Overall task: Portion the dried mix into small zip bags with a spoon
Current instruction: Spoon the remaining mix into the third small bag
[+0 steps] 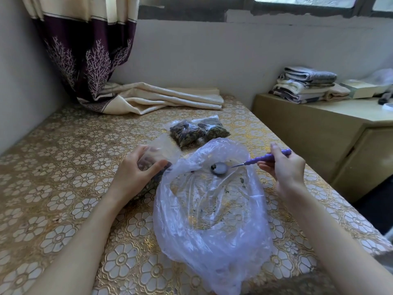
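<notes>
A large clear plastic bag (212, 209) lies open on the table, with only a few scraps of dried mix left inside. My right hand (282, 167) holds a spoon (219, 168) by its purple handle; the metal bowl hovers over the bag's far opening with a piece or two of mix in it. My left hand (136, 173) grips a small zip bag (158, 152), partly filled, upright just left of the big bag. Two filled small zip bags (197, 132) lie side by side beyond them.
The table (63, 188) has a gold floral cover. A curtain (89, 60) drapes onto its far left corner. A lower cabinet (319, 128) with folded towels (306, 84) stands to the right, past the table's right edge.
</notes>
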Motion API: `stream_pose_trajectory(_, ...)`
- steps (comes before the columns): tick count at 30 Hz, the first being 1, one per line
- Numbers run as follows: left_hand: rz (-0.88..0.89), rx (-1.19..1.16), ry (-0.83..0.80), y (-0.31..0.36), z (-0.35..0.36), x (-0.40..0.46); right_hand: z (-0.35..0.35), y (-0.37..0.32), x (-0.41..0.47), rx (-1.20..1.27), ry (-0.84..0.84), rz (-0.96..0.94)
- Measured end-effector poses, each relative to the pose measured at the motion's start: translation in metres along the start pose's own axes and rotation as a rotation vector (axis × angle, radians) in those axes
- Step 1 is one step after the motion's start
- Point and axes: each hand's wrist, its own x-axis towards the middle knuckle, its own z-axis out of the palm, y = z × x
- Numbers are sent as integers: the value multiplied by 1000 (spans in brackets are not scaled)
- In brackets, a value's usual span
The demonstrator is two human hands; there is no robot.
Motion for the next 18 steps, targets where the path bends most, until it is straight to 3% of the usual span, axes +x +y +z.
stream_pose_trajectory(10,-10,0,-9,1,0,-1,15,-33,-19,74,-57,-175)
stream_pose_trajectory(18,-11,2,-15,0,0,-1,68,-56,-56,175,-291,-426)
